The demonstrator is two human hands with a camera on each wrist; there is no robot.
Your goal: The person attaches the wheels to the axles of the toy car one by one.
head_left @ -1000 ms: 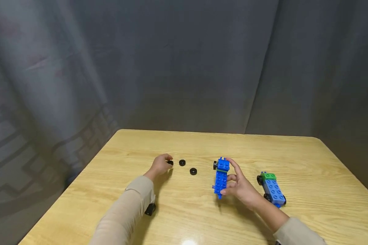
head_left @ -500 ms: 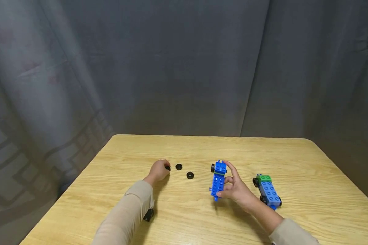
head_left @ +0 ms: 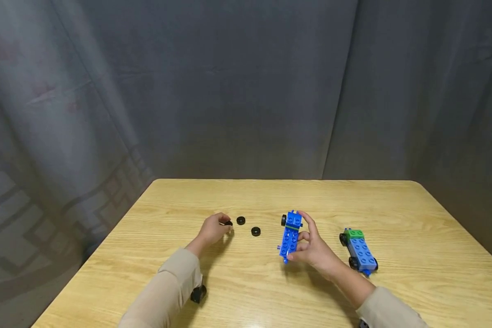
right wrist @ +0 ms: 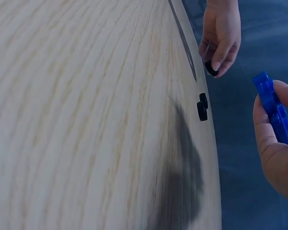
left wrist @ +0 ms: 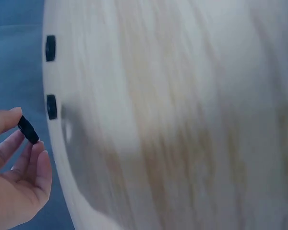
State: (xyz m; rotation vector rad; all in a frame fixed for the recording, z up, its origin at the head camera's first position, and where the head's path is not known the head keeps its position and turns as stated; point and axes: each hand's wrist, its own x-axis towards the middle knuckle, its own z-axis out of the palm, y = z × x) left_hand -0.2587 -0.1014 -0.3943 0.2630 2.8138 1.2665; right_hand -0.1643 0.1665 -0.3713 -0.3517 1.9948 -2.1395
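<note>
1. While a black piece (head_left: 198, 294) pokes out under the left sleeve (head_left: 174, 273), much of it is lost to view; it may be the wrist camera, hard to say.
2. Next along, the left hand (head_left: 213, 230) has a loose wheel (head_left: 228, 223) pinched between thumb and fingers, on no axle yet, the fingers covering part of it.
3. Now two spares, a far wheel (head_left: 240, 220) and a near wheel (head_left: 256, 231), lying flat and apart on the table (head_left: 147, 255), neither fitted.
4. And here's the blue car (head_left: 290, 238), up off the wood, clasped by thumb and fingers of the right hand (head_left: 317, 254), well apart from the left. One mounted wheel (head_left: 284, 220) is on; the far right peg (head_left: 301, 225) and near left peg (head_left: 279, 247) stand bare. Wheel-fitting looks barely begun, then. Fingers hide the near right corner, and the right wrist view crops the car.
5. Far right, the second car (head_left: 361, 253) with its green block (head_left: 356, 233) rests untouched, three wheels (head_left: 353, 263) showing; it looks finished or nearly, its far right corner unreadable.
</note>
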